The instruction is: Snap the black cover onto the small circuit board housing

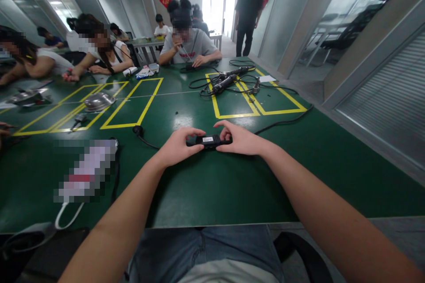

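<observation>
A black, oblong device with a white label and a ribbed part lies level just above or on the green table in front of me; I cannot tell which. At its left end, my left hand grips it between thumb and fingers. My right hand holds the other end, thumb below and fingers curled over the top. To the left of my hands, a black cord with a plug runs towards the device. Another black cable trails off from behind my right hand towards the table's right edge.
Yellow tape frames mark the green table. Black tools with tangled cables lie at the back right. A metal bowl sits at left, with a blurred-out object nearer me. A co-worker sits opposite; others sit left.
</observation>
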A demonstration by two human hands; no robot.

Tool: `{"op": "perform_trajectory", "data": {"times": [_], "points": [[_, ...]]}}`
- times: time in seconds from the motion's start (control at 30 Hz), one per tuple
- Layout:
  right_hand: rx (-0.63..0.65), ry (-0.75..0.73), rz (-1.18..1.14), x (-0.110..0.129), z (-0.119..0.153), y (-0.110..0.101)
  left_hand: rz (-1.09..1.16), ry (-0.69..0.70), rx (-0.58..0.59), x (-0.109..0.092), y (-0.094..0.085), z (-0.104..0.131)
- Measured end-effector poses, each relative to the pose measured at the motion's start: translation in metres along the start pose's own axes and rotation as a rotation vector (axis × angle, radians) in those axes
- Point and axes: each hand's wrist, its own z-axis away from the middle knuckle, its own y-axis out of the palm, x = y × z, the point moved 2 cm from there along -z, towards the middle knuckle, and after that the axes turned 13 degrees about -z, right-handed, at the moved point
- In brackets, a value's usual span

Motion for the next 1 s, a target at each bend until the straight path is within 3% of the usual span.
{"op": "perform_trajectory", "data": {"times": [0.2,0.47,0.73,1.0], "points": [[0.077,-0.033,0.102,0.005,-0.001,-0.001,-0.068,0.048,0.055,-0.003,0.003,0.001],[0.018,-0.043,0.244,0.013,0.005,0.002,-0.206,0.076,0.081,-0.011,0.006,0.003],[0.034,0.000,0.167,0.009,0.008,0.008,-0.136,0.019,0.108,-0.010,0.010,0.006],[-0.004,-0.005,0.199,0.005,0.013,0.015,-0.226,0.054,0.108,-0.014,0.016,0.012]]}}
